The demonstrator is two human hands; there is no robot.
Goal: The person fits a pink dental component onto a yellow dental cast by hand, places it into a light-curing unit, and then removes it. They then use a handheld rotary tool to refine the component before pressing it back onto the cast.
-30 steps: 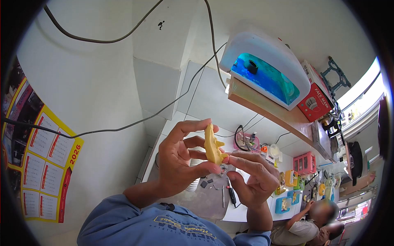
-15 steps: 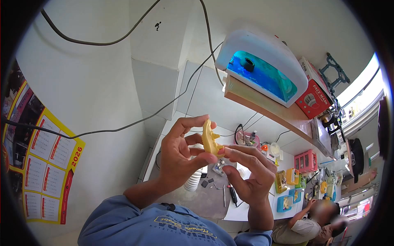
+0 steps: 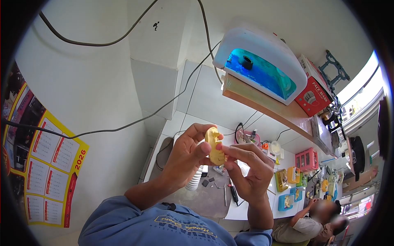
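Observation:
A pale yellow dental cast (image 3: 216, 149) is held up in front of my chest, its toothed side partly turned toward the camera. My left hand (image 3: 184, 153) is closed on it, with fingers behind and at its top and the thumb near its left side. My right hand (image 3: 250, 166) touches the cast's right edge with thumb and index finger pinched; whether these fingertips also grip something small is hidden. Below the hands, a metal tool (image 3: 225, 195) and a black pen-like tool (image 3: 233, 192) lie on the grey mat (image 3: 205, 205), near a white ribbed hose (image 3: 193, 180).
A white lamp box (image 3: 262, 57) glowing blue stands on a wooden shelf (image 3: 262, 102), beside a red face mask box (image 3: 314, 96). Blue (image 3: 286, 202) and yellow (image 3: 281, 180) trays sit at the right. Two people (image 3: 299, 225) are at the lower right.
The cast has turned in my left hand, so its toothed face shows more, and it sits slightly lower. My left thumb has moved up off the cast's lower end. My right fingertips stay against its edge.

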